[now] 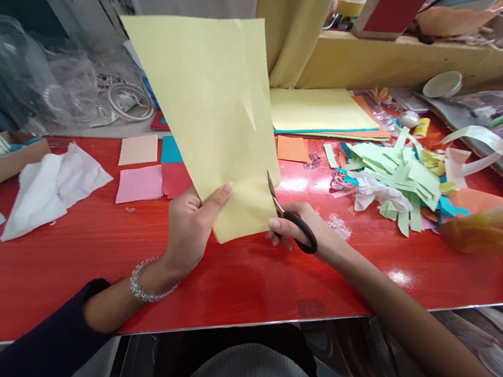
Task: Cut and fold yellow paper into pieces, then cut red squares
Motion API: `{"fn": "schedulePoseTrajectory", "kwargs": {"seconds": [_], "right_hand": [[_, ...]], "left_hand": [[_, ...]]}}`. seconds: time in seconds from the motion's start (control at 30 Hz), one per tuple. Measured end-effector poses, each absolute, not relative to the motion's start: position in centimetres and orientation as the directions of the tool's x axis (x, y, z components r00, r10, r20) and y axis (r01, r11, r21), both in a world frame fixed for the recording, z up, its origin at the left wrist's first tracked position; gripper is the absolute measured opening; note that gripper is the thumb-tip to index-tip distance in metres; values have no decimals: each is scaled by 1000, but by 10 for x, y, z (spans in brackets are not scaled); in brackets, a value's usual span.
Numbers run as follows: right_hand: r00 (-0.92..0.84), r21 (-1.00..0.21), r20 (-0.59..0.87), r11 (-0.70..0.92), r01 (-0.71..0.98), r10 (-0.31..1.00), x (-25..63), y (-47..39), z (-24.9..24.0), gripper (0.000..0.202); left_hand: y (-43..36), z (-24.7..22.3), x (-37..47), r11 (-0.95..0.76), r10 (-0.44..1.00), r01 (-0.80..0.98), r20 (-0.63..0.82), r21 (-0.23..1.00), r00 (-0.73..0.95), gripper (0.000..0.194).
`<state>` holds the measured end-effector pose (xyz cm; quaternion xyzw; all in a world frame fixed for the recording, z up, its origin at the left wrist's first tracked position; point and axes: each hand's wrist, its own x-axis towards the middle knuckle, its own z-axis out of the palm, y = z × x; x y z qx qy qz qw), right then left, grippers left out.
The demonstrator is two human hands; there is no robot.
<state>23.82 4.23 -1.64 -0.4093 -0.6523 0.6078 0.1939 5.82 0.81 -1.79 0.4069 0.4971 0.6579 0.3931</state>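
A large sheet of yellow paper (210, 109) is held up over the red table, tilted toward me. My left hand (193, 224) pinches its lower left edge, thumb on the front and fingers behind. In my right hand (304, 229) are black-handled scissors (304, 231), their blades at the paper's lower right edge. One blade shows in front of the sheet; the other is hidden. Pink (141, 184), peach, red and blue paper squares lie left of the sheet, and an orange square (292, 149) lies to its right.
Green paper strips (401, 174) are heaped on the right side of the red table (97, 267). Behind lies a stack of yellow sheets (321, 111). Crumpled white tissue (54, 187) and a cardboard box (3, 171) are at the left. A clear orange-tinted package (496, 227) sits far right.
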Motion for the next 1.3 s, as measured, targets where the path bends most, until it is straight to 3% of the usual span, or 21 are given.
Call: {"fn": "schedulePoseTrajectory", "kwargs": {"seconds": [0.17, 0.47, 0.7, 0.8, 0.93, 1.3], "right_hand": [[-534, -951, -251, -101, 294, 807, 235, 40, -13, 40], [-480, -954, -252, -133, 268, 840, 230, 37, -12, 40], [-460, -962, -222, -117, 245, 860, 228, 35, -13, 41], [-466, -965, -212, -109, 238, 859, 228, 35, -13, 41], [-463, -965, -228, -136, 225, 856, 229, 37, -13, 41], [-443, -961, -246, -157, 228, 862, 228, 36, -12, 42]], "left_hand": [[8, -18, 56, -191, 920, -103, 141, 976, -366, 33], [12, -20, 56, -203, 923, -131, 145, 970, -356, 29], [12, -20, 55, -222, 922, -148, 158, 964, -355, 43], [12, -20, 56, -219, 921, -142, 157, 965, -356, 36], [11, -22, 56, -184, 947, -171, 128, 968, -295, 10], [10, -22, 54, -148, 968, -212, 99, 966, -229, 12]]}}
